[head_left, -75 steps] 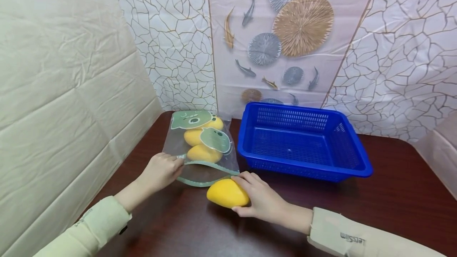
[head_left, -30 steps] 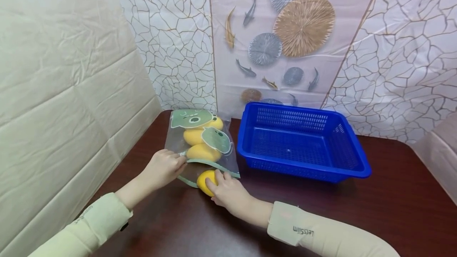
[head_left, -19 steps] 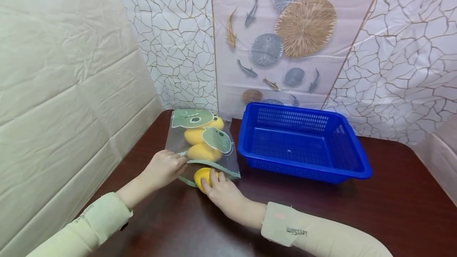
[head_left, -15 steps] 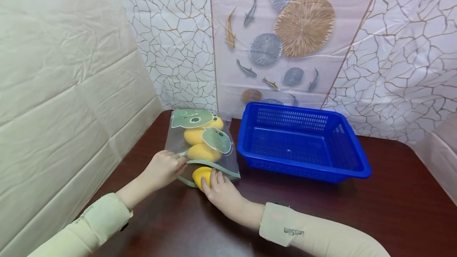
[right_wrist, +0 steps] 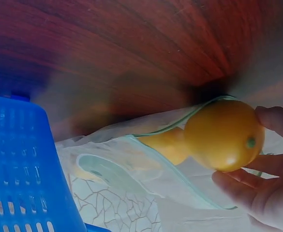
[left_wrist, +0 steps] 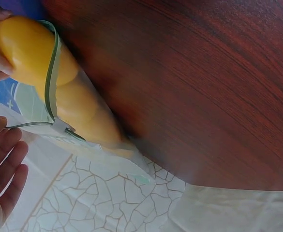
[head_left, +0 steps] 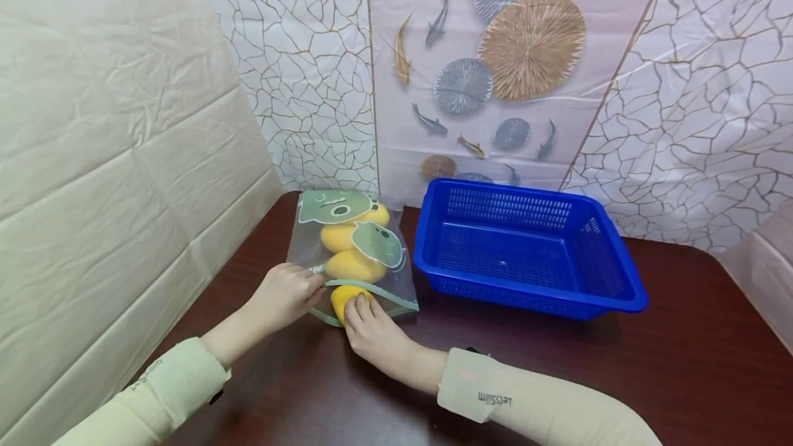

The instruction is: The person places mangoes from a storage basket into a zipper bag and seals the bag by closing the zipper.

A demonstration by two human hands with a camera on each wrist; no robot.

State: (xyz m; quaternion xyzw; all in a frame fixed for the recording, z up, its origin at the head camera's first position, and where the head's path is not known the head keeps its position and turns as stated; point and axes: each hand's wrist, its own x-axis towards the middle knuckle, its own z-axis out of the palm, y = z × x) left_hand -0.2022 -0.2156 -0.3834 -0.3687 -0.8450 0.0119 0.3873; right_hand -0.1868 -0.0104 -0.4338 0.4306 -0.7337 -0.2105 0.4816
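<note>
A clear zip bag [head_left: 403, 288] with green cartoon prints lies on the table, its green-edged mouth spread toward me. Several yellow mangoes [head_left: 354, 266] lie in a column inside it. My left hand [head_left: 286, 296] pinches the upper edge of the mouth at its left corner; the left wrist view shows thumb and fingers on that edge. My right hand [head_left: 378, 339] grips another mango [right_wrist: 223, 135], which sits in the mouth, partly past the green edge. In the right wrist view its stem end faces the palm, with the thumb on one side and fingers on the other.
A blue plastic basket [head_left: 526, 294] with slotted walls stands right of the bag, with nothing in it. Both rest on a dark red-brown wooden table [head_left: 694, 322]. A patterned cloth [head_left: 310, 88] hangs behind, and a cream cloth [head_left: 124, 157] closes off the left side.
The right hand has carried its mango left and forward from in front of the bag into its mouth. The left hand has stayed on the bag's edge, nearly still.
</note>
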